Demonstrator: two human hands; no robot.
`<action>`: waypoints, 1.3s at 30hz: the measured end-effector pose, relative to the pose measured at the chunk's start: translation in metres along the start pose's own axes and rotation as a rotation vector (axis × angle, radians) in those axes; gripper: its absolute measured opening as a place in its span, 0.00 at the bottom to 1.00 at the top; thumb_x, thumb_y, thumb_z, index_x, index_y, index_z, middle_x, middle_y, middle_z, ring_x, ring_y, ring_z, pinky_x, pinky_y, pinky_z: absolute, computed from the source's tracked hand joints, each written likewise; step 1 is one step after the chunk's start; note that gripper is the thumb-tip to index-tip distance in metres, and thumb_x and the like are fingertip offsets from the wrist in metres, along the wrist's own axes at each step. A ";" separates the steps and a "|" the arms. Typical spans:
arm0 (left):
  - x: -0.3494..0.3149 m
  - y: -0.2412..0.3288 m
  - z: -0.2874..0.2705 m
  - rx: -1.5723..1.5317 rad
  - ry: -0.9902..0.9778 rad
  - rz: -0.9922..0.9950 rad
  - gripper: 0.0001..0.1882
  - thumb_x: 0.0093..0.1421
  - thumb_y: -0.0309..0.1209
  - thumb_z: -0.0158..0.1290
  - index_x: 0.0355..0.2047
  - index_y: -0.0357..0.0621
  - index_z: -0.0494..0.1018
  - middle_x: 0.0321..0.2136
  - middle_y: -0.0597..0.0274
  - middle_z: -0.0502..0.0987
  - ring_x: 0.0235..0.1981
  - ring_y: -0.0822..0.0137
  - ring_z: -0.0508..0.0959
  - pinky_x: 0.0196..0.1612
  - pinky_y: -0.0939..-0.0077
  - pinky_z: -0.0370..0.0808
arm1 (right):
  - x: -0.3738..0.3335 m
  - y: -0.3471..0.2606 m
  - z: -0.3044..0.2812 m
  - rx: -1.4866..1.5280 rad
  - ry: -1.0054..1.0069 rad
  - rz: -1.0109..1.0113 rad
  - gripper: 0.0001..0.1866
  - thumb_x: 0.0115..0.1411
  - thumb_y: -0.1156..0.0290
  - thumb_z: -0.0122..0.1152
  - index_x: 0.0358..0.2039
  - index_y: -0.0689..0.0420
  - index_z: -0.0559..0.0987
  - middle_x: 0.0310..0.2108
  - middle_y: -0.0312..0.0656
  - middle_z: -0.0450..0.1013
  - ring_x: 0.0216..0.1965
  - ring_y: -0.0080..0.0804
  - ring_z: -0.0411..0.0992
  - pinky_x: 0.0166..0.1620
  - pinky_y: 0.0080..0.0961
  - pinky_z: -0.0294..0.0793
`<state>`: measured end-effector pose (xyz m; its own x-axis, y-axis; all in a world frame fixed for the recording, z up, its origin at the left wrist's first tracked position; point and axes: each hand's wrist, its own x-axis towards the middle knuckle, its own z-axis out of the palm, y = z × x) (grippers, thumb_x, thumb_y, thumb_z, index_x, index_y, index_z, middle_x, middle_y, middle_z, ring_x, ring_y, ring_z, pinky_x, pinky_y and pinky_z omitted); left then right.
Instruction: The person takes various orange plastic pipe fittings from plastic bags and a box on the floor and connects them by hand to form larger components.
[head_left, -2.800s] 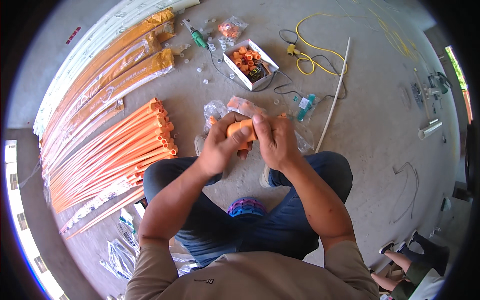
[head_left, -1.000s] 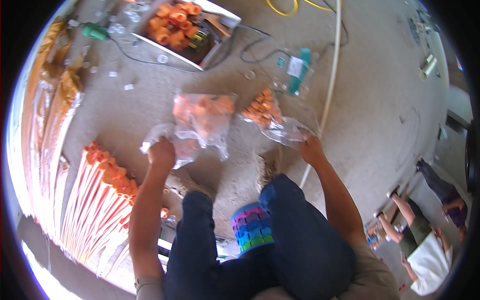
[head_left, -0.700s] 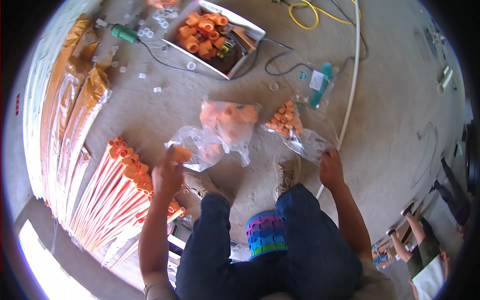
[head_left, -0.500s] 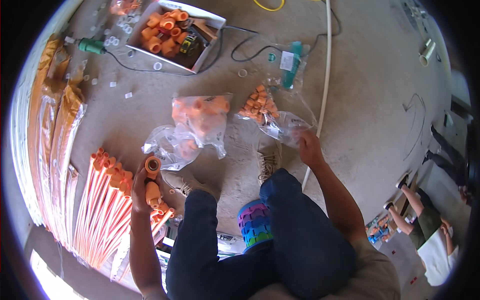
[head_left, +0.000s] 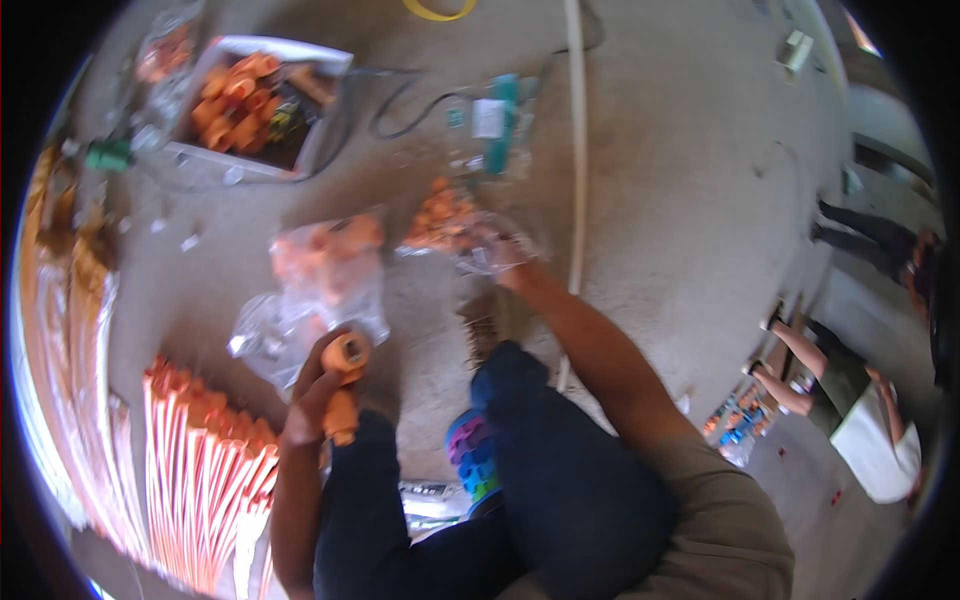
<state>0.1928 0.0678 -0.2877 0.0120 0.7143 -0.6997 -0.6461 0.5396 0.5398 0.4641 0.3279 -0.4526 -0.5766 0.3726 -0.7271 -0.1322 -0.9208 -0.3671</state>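
My left hand [head_left: 312,395] is closed around orange pipe fittings. One fitting [head_left: 348,352] turns its round opening up, and another orange piece [head_left: 341,418] juts out below it, over my left knee. My right hand [head_left: 512,262] is at the mouth of a clear plastic bag [head_left: 495,240], its fingers blurred and partly covered by the film. Small orange fittings [head_left: 440,212] lie in that bag, left of the hand. Between the hands, farther off, a larger clear bag [head_left: 330,255] of orange fittings rests on the floor beside crumpled film.
A white box [head_left: 335,65] holds orange fittings and tools. Orange pipes [head_left: 205,480] lie at left, beside long wrapped bundles [head_left: 85,330]. A pale pipe [head_left: 577,150] crosses the floor; a green packaged item [head_left: 501,120] lies nearby. Another person [head_left: 870,440] is at far right.
My left hand has moved right and in front of my knee with the fittings. The right hand has drawn closer to the small fittings in the bag. The whole view has shifted and blurred.
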 end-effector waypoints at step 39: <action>-0.260 0.056 0.201 -0.370 -0.107 0.683 0.26 0.68 0.49 0.49 0.57 0.42 0.67 0.32 0.56 0.77 0.22 0.66 0.78 0.22 0.77 0.77 | -0.415 -0.055 0.359 -1.333 -0.754 -1.224 0.13 0.60 0.76 0.66 0.44 0.62 0.75 0.37 0.44 0.75 0.28 0.30 0.73 0.32 0.26 0.73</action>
<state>0.3072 0.0020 0.0184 -0.4187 0.8835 -0.2098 -0.7487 -0.2051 0.6304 0.4215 0.1821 0.0777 -0.8794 0.1866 0.4380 -0.2780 0.5456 -0.7906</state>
